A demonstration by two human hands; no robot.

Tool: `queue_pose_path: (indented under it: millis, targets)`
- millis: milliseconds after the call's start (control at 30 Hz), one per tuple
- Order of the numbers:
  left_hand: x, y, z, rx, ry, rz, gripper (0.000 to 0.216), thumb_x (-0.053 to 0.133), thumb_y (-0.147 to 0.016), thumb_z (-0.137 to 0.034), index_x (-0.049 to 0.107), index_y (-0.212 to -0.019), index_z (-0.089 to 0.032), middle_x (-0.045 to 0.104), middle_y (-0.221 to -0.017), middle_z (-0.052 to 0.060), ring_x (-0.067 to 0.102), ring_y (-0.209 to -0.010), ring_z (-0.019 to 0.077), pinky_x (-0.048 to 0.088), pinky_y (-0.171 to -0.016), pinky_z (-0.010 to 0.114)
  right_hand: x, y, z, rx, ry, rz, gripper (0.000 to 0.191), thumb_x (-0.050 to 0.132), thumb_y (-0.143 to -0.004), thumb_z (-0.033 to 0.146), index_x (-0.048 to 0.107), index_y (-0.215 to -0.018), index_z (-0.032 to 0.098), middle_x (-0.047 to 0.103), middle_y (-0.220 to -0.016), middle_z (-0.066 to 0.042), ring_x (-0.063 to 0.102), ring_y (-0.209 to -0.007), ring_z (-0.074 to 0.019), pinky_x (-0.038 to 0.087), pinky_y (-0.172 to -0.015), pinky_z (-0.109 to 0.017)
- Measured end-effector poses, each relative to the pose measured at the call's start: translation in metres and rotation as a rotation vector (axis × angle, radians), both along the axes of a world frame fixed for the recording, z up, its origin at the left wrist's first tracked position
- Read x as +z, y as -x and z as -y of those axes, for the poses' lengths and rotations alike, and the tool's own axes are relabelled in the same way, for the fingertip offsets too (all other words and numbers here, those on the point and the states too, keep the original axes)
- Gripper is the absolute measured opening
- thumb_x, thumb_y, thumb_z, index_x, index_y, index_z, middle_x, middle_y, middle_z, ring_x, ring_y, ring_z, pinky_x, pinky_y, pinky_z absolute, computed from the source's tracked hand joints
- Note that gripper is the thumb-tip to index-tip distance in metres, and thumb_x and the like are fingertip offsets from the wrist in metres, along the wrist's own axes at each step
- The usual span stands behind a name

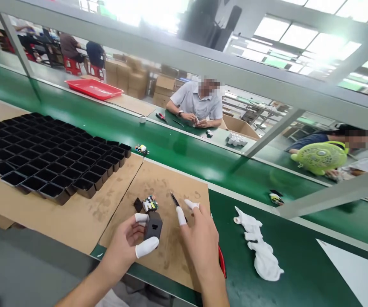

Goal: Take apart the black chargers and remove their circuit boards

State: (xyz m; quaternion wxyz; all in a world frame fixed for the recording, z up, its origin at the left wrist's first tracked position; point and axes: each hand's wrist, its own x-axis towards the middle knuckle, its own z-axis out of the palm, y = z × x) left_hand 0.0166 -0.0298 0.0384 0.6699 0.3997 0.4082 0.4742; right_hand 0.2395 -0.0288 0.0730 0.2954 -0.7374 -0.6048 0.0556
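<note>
My left hand [127, 238] grips a small black plastic housing [153, 229] with a cut-out slot in its face, between white-cotted thumb and fingers. Just beyond it, a small circuit board [150, 204] with white, yellow and green parts lies on the cardboard, beside a small black piece [138, 205]. My right hand [200, 232], also wearing white finger cots, hovers low with thumb and forefinger apart. Under its thumb runs a slim dark tool [174, 198] with a pointed tip; its exact kind is unclear. A red handle [222, 261] shows beside my right wrist, mostly hidden.
Rows of black open-topped cases [54, 192] cover the cardboard [107, 217] at left. White gloves [264, 256] lie on the green bench at right. Across the green belt [200, 160], a co-worker [200, 102] sits handling something small. A green fan [321, 157] and slanted posts stand farther right.
</note>
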Motion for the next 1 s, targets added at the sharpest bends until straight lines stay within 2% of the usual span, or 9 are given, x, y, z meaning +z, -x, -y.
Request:
queue_pose_path:
  millis: [100,200,300,367,433,567,767,1000]
  targets:
    - [-0.008,0.012,-0.009,-0.009,0.032,-0.001,0.07,0.11,-0.059,-0.056,0.077,-0.109,-0.018,0.083,-0.104,0.012,0.08,-0.096,0.0271,0.067,-0.093,0.038,-0.009,0.004,-0.035,0.022,0.052,0.0,0.023,0.068,-0.096,0.037,0.082,-0.104,0.021,0.077,-0.114,-0.018,0.073,-0.107,-0.0381,0.054,-0.097,-0.05]
    - [-0.013,0.02,-0.012,-0.027,0.059,0.039,0.065,0.106,-0.066,-0.059,0.075,-0.107,-0.019,0.081,-0.103,0.01,0.077,-0.095,0.0247,0.065,-0.091,0.035,-0.017,0.009,-0.041,0.07,0.052,-0.096,0.022,0.064,-0.099,0.039,0.078,-0.095,0.022,0.078,-0.103,-0.013,0.074,-0.101,-0.0336,0.058,-0.095,-0.048]
    - [-0.017,0.021,-0.01,-0.049,0.079,0.065,0.064,0.107,-0.063,-0.051,0.074,-0.108,-0.019,0.081,-0.102,0.009,0.076,-0.095,0.0237,0.064,-0.091,0.033,-0.006,0.015,-0.015,0.069,0.021,-0.229,0.032,0.063,-0.106,0.051,0.077,-0.108,0.023,0.079,-0.099,-0.008,0.075,-0.091,-0.026,0.062,-0.087,-0.039]
    - [-0.018,0.021,-0.008,-0.051,0.08,0.062,0.063,0.106,-0.063,-0.046,0.074,-0.111,-0.019,0.081,-0.104,0.009,0.075,-0.096,0.0231,0.064,-0.092,0.033,0.011,0.023,0.013,0.025,-0.026,-0.368,0.033,0.076,-0.1,0.055,0.078,-0.107,0.023,0.074,-0.088,-0.004,0.072,-0.079,-0.022,0.062,-0.076,-0.033]
    - [-0.017,0.02,-0.005,-0.062,0.059,0.05,0.059,0.102,-0.068,-0.044,0.073,-0.112,-0.019,0.082,-0.106,0.01,0.075,-0.096,0.0226,0.063,-0.092,0.033,0.031,0.034,0.04,0.021,-0.028,-0.461,0.029,0.086,-0.096,0.05,0.083,-0.107,0.024,0.067,-0.076,0.001,0.065,-0.068,-0.0181,0.058,-0.065,-0.028]
    - [-0.011,0.023,-0.002,-0.105,-0.003,0.003,0.047,0.097,-0.073,-0.036,0.074,-0.11,-0.019,0.083,-0.105,0.008,0.075,-0.095,0.0223,0.063,-0.092,0.033,0.058,0.06,0.073,0.153,-0.012,-0.367,0.012,0.084,-0.1,0.032,0.091,-0.108,0.028,0.065,-0.08,0.0,0.063,-0.067,-0.0141,0.052,-0.058,-0.022]
    - [-0.007,0.027,0.001,-0.135,-0.067,-0.07,0.044,0.095,-0.077,-0.03,0.075,-0.115,-0.02,0.085,-0.113,0.007,0.077,-0.104,0.0237,0.063,-0.098,0.033,0.06,0.082,0.079,0.171,-0.012,-0.262,0.02,0.079,-0.103,0.024,0.092,-0.118,0.029,0.064,-0.078,0.0,0.06,-0.062,-0.0125,0.049,-0.053,-0.021]
    - [-0.006,0.027,0.005,-0.072,-0.111,-0.131,0.042,0.094,-0.078,-0.031,0.075,-0.114,-0.022,0.084,-0.112,0.007,0.077,-0.103,0.0249,0.063,-0.097,0.035,0.053,0.085,0.085,0.147,-0.021,-0.204,0.022,0.076,-0.104,0.025,0.091,-0.121,0.027,0.065,-0.078,-0.002,0.061,-0.065,-0.0165,0.048,-0.053,-0.026]
